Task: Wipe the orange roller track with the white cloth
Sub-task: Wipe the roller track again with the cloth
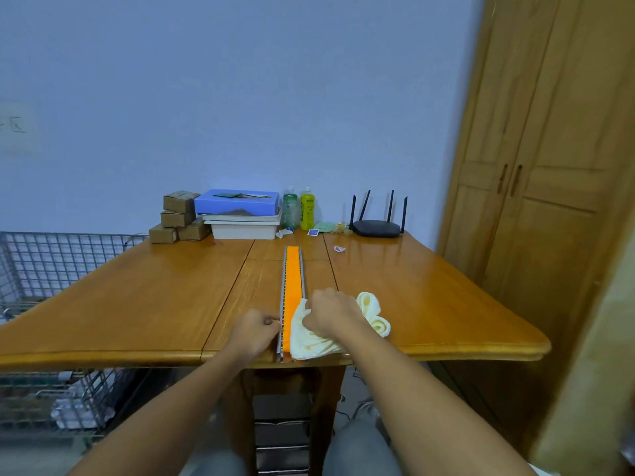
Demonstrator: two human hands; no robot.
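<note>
Table (137,304): wooden, broad, carried the work; boxes, two bottles and a router stood at the far edge, well apart from the task.
Orange roller track (293,276): lay flat along the table's middle, near end at the front edge, far end short of the bottles.
Track axis: long axis ran straight away from the body, near to far; orange rollers faced up between grey metal side rails.
White cloth (314,340): bunched over the track's near end and spilling onto the table to the right; a rolled fold lay just beside the right wrist.
Right hand (331,312): fingers closed, gripping the cloth and pressing it down on the rollers.
Left hand (256,329): fingers curled shut, fingertips touching the left rail, seemingly steadying it.
Step in hand: judged to be a wiping stroke starting at the near end.
Doing it well: best wiped lengthwise along the axis, cloth kept centred across the orange width, pressure even, rail braced to stop sliding.
Risk: loose folds probably prone to catching on the rail edges.
</note>
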